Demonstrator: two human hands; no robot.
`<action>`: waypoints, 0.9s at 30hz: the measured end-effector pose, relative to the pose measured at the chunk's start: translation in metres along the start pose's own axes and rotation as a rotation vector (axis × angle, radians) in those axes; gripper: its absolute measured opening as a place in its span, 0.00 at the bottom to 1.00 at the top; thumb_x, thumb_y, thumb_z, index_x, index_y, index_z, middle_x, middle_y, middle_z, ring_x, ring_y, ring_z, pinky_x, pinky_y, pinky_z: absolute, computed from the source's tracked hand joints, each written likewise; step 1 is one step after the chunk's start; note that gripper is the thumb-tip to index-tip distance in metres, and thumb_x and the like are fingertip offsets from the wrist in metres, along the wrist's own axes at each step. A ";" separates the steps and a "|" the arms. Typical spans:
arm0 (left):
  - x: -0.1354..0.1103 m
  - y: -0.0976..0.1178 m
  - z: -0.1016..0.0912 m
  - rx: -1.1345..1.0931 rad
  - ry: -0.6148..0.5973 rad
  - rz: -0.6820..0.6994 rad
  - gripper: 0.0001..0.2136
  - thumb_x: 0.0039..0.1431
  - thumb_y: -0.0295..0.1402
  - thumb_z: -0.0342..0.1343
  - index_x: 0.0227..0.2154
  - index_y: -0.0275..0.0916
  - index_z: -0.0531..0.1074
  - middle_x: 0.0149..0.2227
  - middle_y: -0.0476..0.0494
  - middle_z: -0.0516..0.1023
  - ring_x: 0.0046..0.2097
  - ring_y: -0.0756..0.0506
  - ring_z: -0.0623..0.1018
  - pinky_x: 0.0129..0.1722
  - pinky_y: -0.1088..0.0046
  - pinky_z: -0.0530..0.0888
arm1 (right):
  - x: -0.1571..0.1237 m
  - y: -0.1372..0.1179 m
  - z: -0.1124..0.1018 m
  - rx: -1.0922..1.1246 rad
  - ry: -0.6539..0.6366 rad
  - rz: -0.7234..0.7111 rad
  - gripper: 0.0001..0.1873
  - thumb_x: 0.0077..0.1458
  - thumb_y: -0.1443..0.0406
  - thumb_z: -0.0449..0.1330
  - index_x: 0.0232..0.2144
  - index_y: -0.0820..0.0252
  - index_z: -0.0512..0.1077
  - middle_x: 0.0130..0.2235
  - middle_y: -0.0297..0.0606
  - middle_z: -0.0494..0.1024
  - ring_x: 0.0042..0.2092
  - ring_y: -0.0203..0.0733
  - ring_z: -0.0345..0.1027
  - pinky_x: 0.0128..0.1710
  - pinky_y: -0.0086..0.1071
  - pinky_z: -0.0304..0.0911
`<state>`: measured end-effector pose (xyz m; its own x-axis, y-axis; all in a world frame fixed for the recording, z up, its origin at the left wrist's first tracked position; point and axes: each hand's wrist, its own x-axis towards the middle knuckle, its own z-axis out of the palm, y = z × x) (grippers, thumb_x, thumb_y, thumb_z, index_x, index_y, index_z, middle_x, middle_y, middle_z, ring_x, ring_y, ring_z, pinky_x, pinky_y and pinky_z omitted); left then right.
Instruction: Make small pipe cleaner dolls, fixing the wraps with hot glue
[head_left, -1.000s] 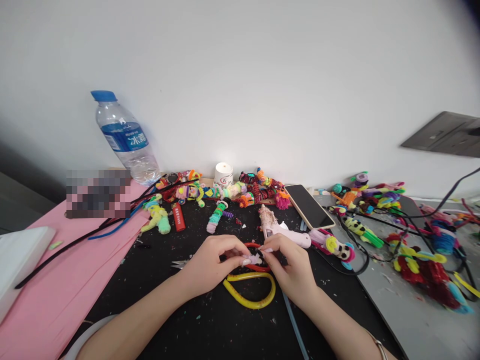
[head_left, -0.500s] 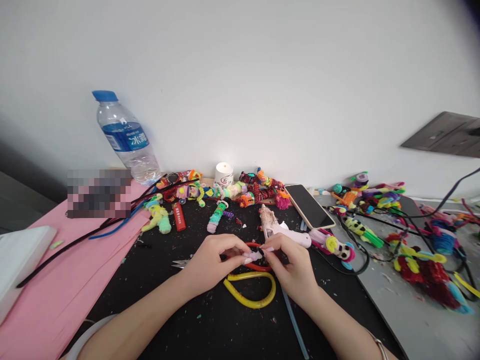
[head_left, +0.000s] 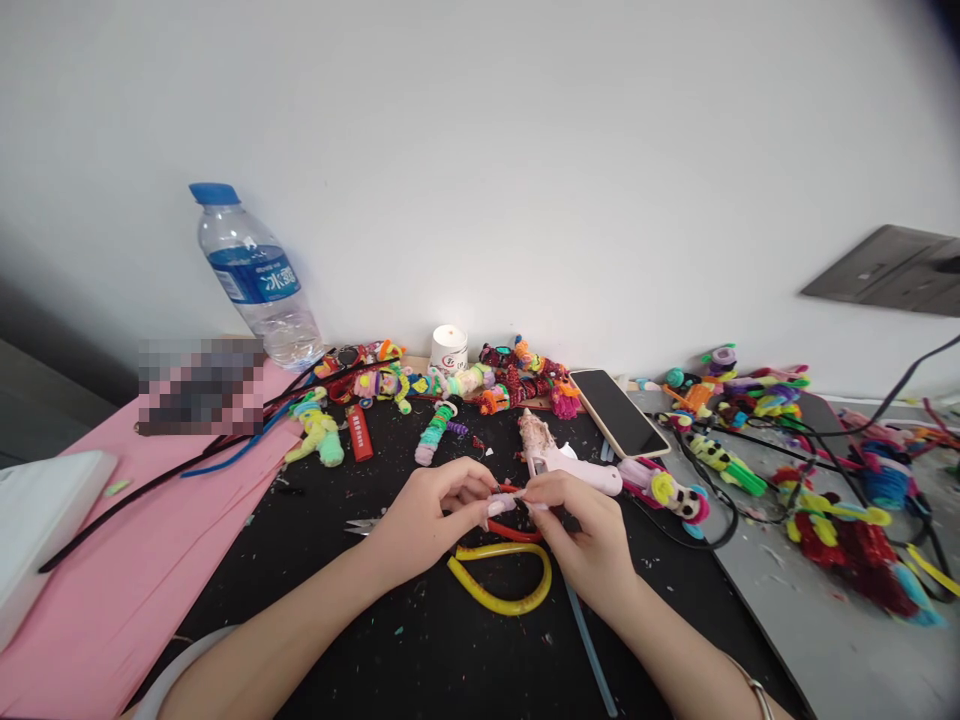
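Note:
My left hand (head_left: 427,515) and my right hand (head_left: 589,530) meet over the black mat (head_left: 375,620), fingertips pinched together on a small pale pink fuzzy piece (head_left: 504,503). Just below them lie yellow-handled pliers (head_left: 502,580) with a red part showing behind my fingers. A white glue gun (head_left: 559,455) lies right behind my right hand. Small scissors (head_left: 364,524) rest on the mat to the left of my left hand.
Several colourful pipe-cleaner figures (head_left: 450,385) line the wall. A water bottle (head_left: 255,280) stands at the back left by pink paper (head_left: 112,570). A phone (head_left: 619,410), a white tape roll (head_left: 448,348), a red lighter (head_left: 358,432) and tangled cables with more figures (head_left: 825,490) fill the right.
My pinched fingers have lifted slightly with the pink piece and shifted a little. Everything else on the table has stayed put.

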<state>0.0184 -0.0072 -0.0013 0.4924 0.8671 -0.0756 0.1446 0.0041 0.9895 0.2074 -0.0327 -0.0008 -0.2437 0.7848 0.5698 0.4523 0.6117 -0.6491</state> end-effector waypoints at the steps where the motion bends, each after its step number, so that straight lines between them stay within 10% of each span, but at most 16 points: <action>1: 0.000 0.000 0.000 -0.002 0.000 -0.009 0.11 0.53 0.39 0.57 0.34 0.36 0.68 0.33 0.45 0.77 0.32 0.48 0.77 0.31 0.75 0.73 | 0.000 0.000 0.000 0.001 0.001 -0.001 0.08 0.53 0.76 0.55 0.29 0.60 0.69 0.30 0.37 0.75 0.33 0.36 0.71 0.33 0.28 0.65; 27: 0.007 -0.007 -0.005 -0.267 0.159 -0.021 0.09 0.47 0.32 0.62 0.30 0.35 0.70 0.30 0.47 0.77 0.35 0.48 0.77 0.38 0.71 0.73 | 0.003 -0.005 0.001 0.007 -0.108 -0.016 0.09 0.53 0.74 0.56 0.32 0.58 0.72 0.35 0.40 0.75 0.36 0.38 0.71 0.35 0.30 0.68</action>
<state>0.0167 0.0015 -0.0086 0.3486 0.9322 -0.0969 -0.0875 0.1353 0.9869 0.2035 -0.0334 0.0034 -0.3417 0.7809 0.5228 0.4419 0.6245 -0.6440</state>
